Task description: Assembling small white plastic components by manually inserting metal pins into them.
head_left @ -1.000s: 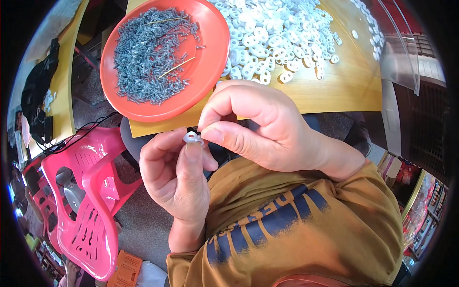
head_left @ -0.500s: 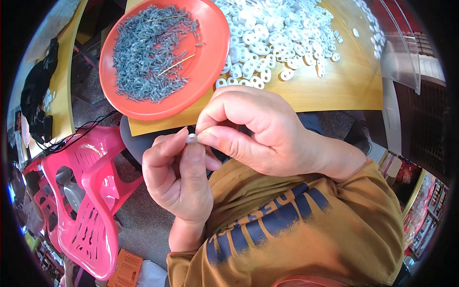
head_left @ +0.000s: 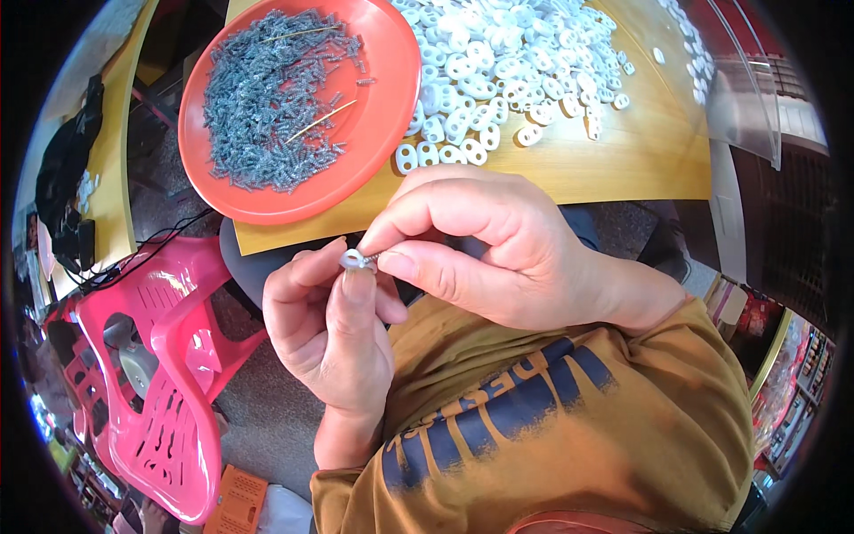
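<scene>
Just in front of the person's chest, below the table's near edge, 2 hands meet fingertip to fingertip; the left hand [head_left: 342, 334] rises from a nearly upright forearm, its thumb pointing up and its fingers curled, thumb and fingertips clamped on a small white piece [head_left: 353, 259] with a hole; the right hand [head_left: 507, 240] comes across from the right, wrist bent, knuckles uppermost, its thumb and index finger pointing left and pinched on a thin metal spring [head_left: 371, 257]; the spring's left end is at the white piece, though how far it sits inside cannot be told.

Beyond the left hand, a round red plate [head_left: 389, 107] overhangs the corner of the wooden table [head_left: 623, 178]; it holds a heap of small grey springs [head_left: 267, 111], with 2 thin sticks [head_left: 321, 122] lying among them; to the plate's right, a broad pile of white pieces [head_left: 498, 67] is spread directly on the tabletop, many showing 2 holes; at the far right stands a clear plastic panel [head_left: 752, 107], with more white pieces near it; a pink plastic chair [head_left: 169, 427] is at the left, beside an orange crate [head_left: 237, 498] on the floor.
</scene>
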